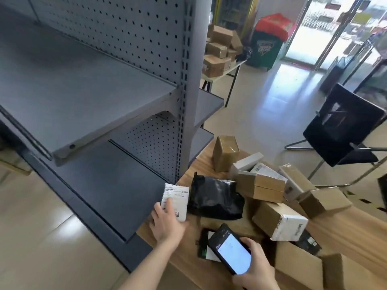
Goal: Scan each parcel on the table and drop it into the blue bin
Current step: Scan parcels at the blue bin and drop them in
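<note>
Parcel, left hand at table edge — right hand grips scanner

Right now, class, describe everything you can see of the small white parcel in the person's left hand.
The small white parcel is flat and rectangular, its face covered by a printed shipping label with lines of text and a barcode near the lower corner. The left hand holds it at the left edge of the wooden table, fingers across the label. It sits slightly tilted, close beside the black bag parcel; whether they touch is unclear.
</note>
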`<state>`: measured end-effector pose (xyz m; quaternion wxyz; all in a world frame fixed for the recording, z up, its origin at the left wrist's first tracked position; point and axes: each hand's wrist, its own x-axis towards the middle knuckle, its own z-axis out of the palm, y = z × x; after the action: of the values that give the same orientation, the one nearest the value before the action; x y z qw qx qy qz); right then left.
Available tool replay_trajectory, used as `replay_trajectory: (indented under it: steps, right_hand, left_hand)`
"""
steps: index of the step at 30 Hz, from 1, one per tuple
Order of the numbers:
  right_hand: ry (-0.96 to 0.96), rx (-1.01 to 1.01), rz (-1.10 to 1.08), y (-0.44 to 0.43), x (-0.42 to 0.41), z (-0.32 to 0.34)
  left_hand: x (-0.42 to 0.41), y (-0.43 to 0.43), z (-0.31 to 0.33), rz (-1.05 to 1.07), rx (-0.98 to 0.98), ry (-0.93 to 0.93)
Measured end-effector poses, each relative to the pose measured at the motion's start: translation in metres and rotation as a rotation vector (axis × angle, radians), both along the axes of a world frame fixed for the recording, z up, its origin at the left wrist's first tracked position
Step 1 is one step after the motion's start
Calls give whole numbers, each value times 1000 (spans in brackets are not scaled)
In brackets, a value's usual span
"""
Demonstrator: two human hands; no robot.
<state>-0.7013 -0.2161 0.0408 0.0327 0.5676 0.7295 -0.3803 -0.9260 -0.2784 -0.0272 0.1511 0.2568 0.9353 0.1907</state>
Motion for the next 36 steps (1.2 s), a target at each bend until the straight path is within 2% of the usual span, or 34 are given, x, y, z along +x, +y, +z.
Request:
replay_trajectory:
  steps: [4, 7, 12, 18, 27, 36]
  right_hand:
    - [-53, 15, 53, -4, -24, 2]
    - [-83, 74, 126, -5, -46, 8]
    - [-138, 264, 368, -1, -79, 26]
    - [-212, 471, 618, 0, -118, 42]
    - [-238, 514, 613, 1, -122, 37]
    - [-211, 490, 600, -6, -95, 40]
  left_hand:
    - [-30, -29, -9, -2, 147, -113]
    - [-61, -53, -15, -92, 291, -195]
    - [-101, -81, -2, -331, 232, -138]
    - [-123, -96, 18, -501, 154, -123]
    - [-129, -97, 24, -641, 164, 25]
    - [-120, -105, 38, -641, 176, 53]
